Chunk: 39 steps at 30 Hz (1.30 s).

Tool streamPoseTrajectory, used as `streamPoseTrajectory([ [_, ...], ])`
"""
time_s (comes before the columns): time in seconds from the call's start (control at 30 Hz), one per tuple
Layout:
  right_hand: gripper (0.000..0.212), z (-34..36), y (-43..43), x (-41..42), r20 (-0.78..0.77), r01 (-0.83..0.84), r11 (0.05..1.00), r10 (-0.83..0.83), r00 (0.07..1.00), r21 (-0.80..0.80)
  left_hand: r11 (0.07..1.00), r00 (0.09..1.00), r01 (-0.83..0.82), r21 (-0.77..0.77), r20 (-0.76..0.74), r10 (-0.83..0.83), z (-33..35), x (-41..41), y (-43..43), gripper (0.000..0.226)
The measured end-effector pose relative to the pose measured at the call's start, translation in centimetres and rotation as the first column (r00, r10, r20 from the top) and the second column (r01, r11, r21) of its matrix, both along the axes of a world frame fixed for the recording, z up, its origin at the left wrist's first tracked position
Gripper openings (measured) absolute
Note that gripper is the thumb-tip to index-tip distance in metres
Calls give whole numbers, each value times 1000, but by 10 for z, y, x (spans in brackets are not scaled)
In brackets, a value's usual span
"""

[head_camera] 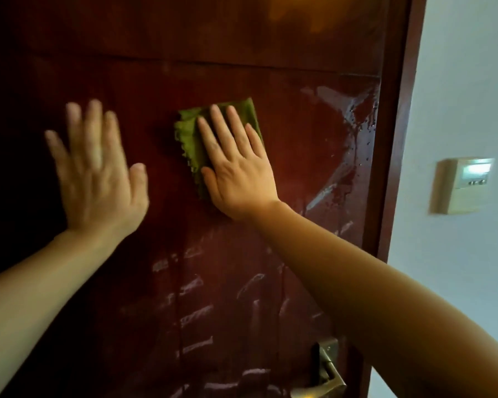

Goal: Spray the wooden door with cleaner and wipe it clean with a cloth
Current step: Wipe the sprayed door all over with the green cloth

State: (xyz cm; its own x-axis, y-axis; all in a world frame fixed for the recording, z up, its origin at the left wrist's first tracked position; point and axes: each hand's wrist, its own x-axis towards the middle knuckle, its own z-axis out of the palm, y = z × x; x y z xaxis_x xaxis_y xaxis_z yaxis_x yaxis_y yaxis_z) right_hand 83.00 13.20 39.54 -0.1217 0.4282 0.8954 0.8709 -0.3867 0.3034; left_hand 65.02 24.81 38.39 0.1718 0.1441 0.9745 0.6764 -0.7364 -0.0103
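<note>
A dark red-brown wooden door (242, 67) fills most of the view, with its right edge meeting a door frame of the same dark wood (397, 139). A folded green cloth with a scalloped edge (190, 139) lies flat against the door at about mid-height, a little right of the panel's middle. The right hand (239, 173) presses on the cloth with the palm down. Its grip is spread: the fingers are straight and slightly fanned, pointing up, and the thumb lies along the cloth's lower left side. The cloth shows above and to the left of the fingers.

The left hand (98, 173) is raised to the left of the cloth, apart from it, with the grip spread wide and nothing in it. It is blurred, so I cannot tell whether the palm touches the wood.

Wet smears and droplets (357, 116) glisten near the door's right edge, level with the cloth. Whitish foamy streaks (196, 282) run across the lower part of the door, below both hands. A brass lever handle (325, 372) sits at the door's lower right corner of the view. Beyond the frame, a pale wall (466, 81) carries a beige control box with a small display (462, 185).
</note>
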Motion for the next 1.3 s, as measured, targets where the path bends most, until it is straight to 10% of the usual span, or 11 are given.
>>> streamPoseTrajectory([
  [0.43, 70, 16, -80, 137, -525, 230, 887, 17, 851, 401, 996, 996, -91, 14, -11, 91, 25, 89, -36, 73],
  [0.67, 72, -31, -58, 87, 33, -12, 999, 13, 999, -40, 996, 996, -85, 15, -12, 85, 25, 87, -37, 74],
  [1.07, 72, -95, -49, 78, -731, 296, 869, 103, 674, 396, 996, 996, -83, 34, -9, 83, 24, 87, -39, 73],
  [1.3, 78, -113, 9, -16, -112, -91, 995, 85, 990, -43, 997, 990, -68, 48, -122, 73, 28, 69, -34, 70],
])
